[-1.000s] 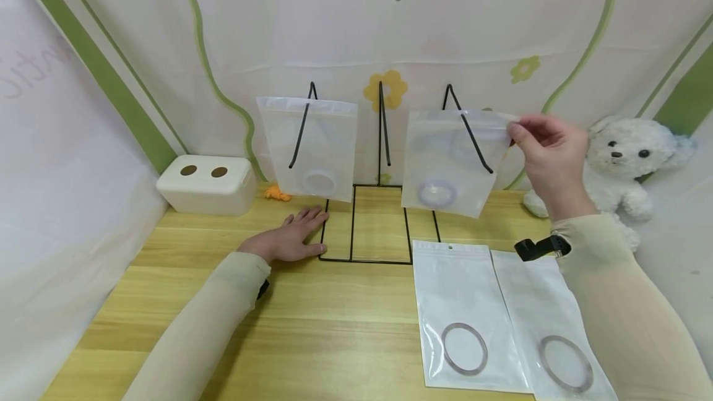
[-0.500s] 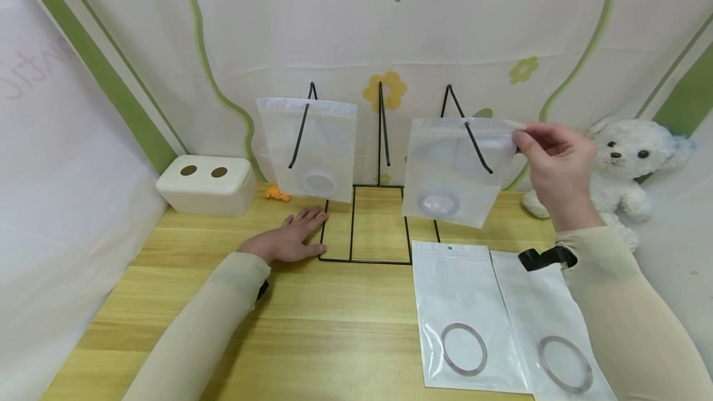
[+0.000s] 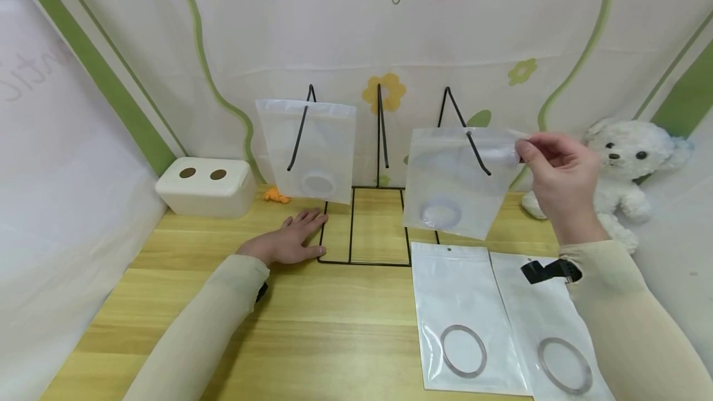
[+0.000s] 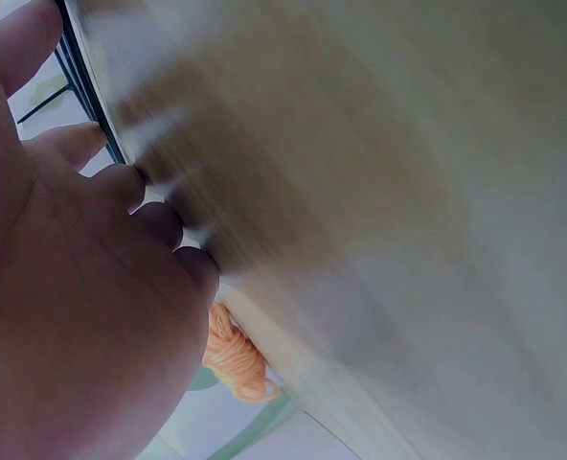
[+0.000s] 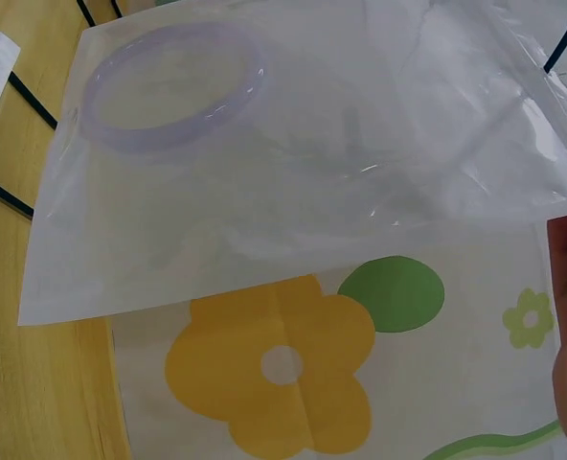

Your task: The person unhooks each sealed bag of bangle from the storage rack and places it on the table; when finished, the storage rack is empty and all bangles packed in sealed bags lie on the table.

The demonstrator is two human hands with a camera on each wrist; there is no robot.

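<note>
My right hand (image 3: 562, 172) pinches the top right corner of a clear zip bag (image 3: 457, 172) that hangs on the right hook of a black wire rack (image 3: 380, 263). A pale lilac bangle (image 5: 173, 86) lies inside that bag, low down in it. The hook (image 3: 479, 153) passes through the bag near its top edge. My left hand (image 3: 286, 240) lies flat with spread fingers on the table, its fingertips touching the rack's left base wire. A second zip bag (image 3: 312, 147) with a ring shape in it hangs on the left hook. The middle hook (image 3: 383, 129) carries nothing.
Two flat white bags (image 3: 451, 283), each with a bangle, lie front right on the wooden table (image 3: 323, 339). A white plush bear (image 3: 624, 159) sits at the right. A white box (image 3: 206, 190) and orange cord bundle (image 4: 236, 359) are at the back left.
My right hand has moved down and slightly to the right, drawing the bag forward along the right hook. The left hand has stayed on the rack's base.
</note>
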